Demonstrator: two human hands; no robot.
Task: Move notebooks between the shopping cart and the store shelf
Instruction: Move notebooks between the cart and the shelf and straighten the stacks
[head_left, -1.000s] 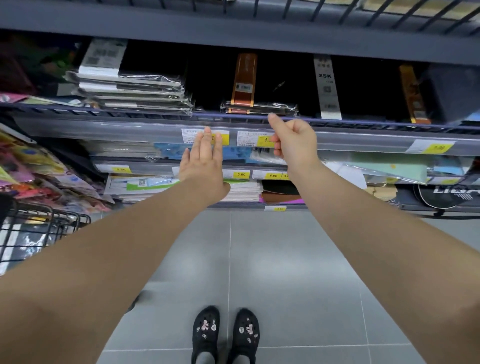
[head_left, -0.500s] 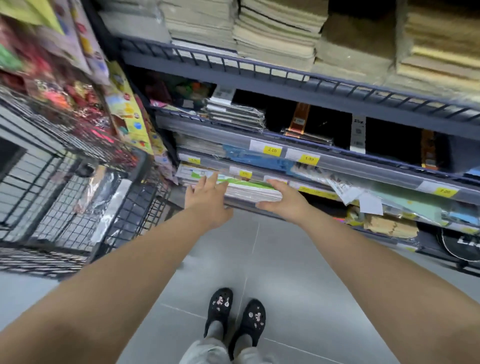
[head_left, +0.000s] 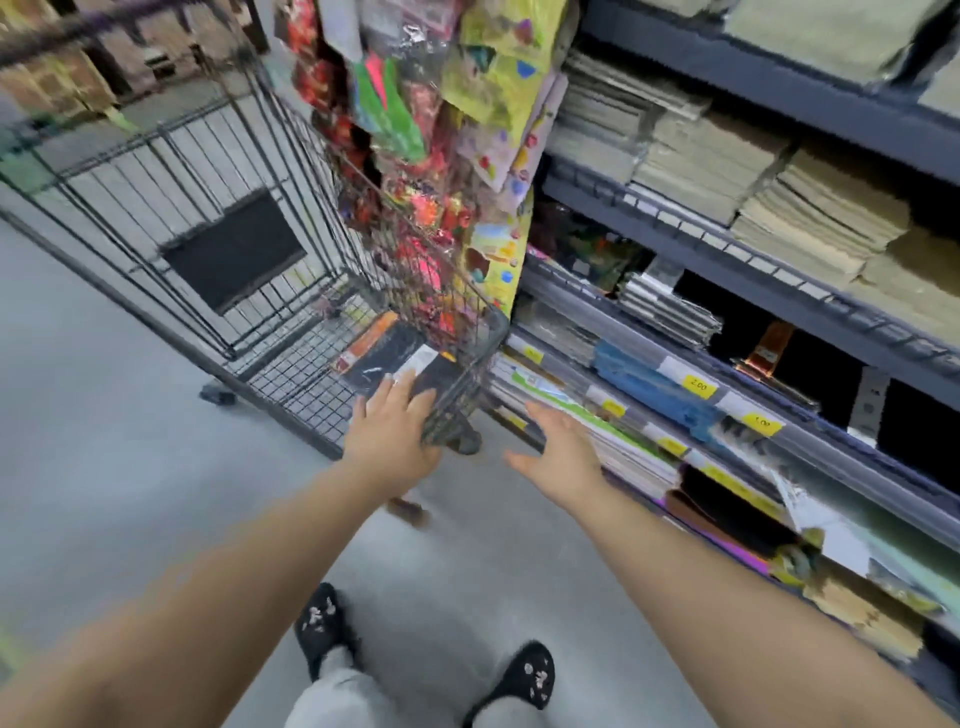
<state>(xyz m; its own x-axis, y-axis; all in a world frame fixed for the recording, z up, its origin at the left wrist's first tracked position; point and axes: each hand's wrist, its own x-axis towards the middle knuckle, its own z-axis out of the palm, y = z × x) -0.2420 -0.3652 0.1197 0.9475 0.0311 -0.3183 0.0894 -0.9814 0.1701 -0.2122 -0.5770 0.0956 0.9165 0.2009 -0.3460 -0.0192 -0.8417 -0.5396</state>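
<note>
A wire shopping cart (head_left: 171, 171) stands at the left, its near corner beside the shelf. Black notebooks (head_left: 387, 358) with orange spines, wrapped in plastic, lie on its floor. My left hand (head_left: 392, 436) reaches over the cart's near edge, fingers spread, its fingertips at the nearest notebook. My right hand (head_left: 558, 452) hovers flat with fingers apart and holds nothing, between the cart and the lower shelf. The store shelf (head_left: 779, 431) runs along the right, with a stack of wrapped notebooks (head_left: 670, 312) and another orange-spined one (head_left: 769, 348) on its middle level.
Hanging packets of colourful stickers and crafts (head_left: 441, 156) crowd the shelf end just above the cart's far corner. Tan paper stacks (head_left: 810, 197) fill the upper shelves. Yellow price tags (head_left: 698, 387) line the shelf rails. Grey floor tiles (head_left: 104, 467) spread at the left, my feet below.
My view has swung left from the shelf to the cart. Both hands came down from the shelf rail; the left now reaches into the cart, the right hangs beside it.
</note>
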